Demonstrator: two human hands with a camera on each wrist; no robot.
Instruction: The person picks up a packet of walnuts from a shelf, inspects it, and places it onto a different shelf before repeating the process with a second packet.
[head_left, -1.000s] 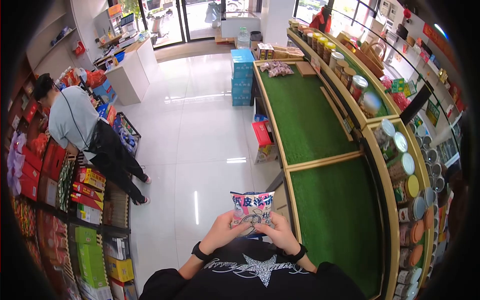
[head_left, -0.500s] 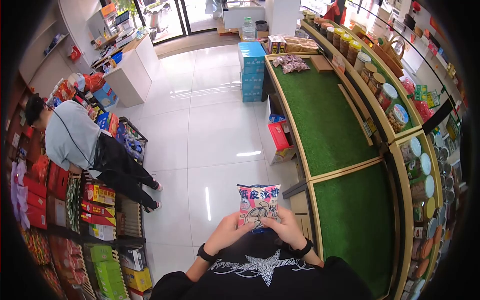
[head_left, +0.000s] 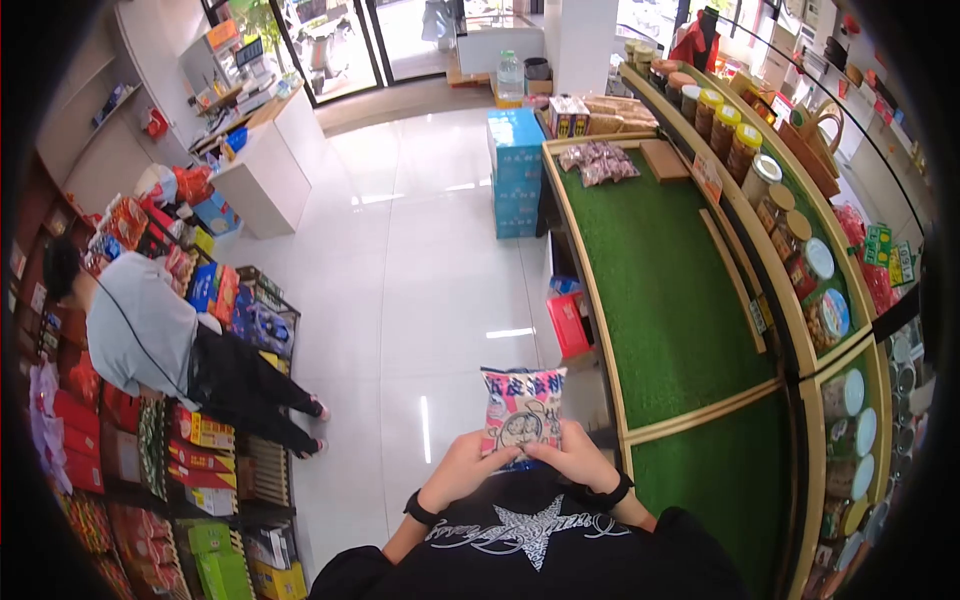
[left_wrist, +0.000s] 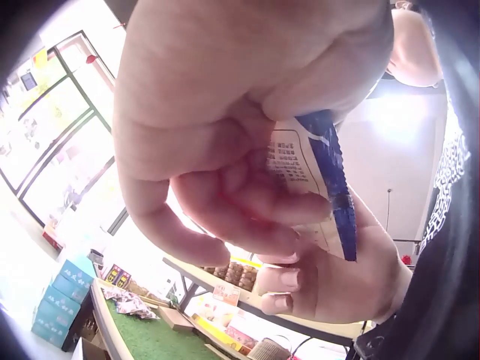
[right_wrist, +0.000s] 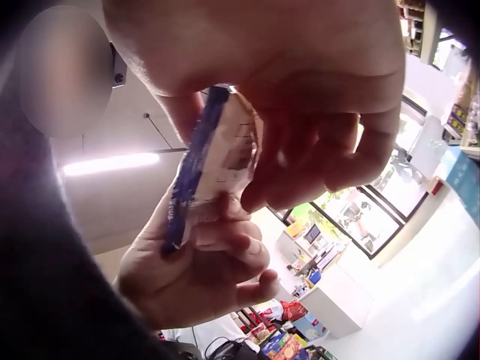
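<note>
A small pink-and-white snack bag [head_left: 523, 405] with blue ends and dark printed lettering is held upright in front of my chest. My left hand [head_left: 462, 472] grips its lower left side, and my right hand [head_left: 580, 460] grips the lower right. Both thumbs lie across the front near the bottom. From the left wrist, curled fingers show behind the snack bag [left_wrist: 289, 161], whose blue bottom seal hangs between the hands. The right wrist view shows the bag's underside, with the left hand [right_wrist: 195, 277] opposite.
A wood-framed display counter [head_left: 665, 300] lined with green mat runs along the right, with small packets [head_left: 600, 162] at its far end. Jars [head_left: 745, 150] line the shelf above. Blue boxes [head_left: 515, 175] stand beside it. At left, a person [head_left: 140, 320] bends over stocked shelves.
The head view has shifted, so the display counter sits further right. Both hands keep their hold on the snack bag. The person at left is bent over a little lower.
</note>
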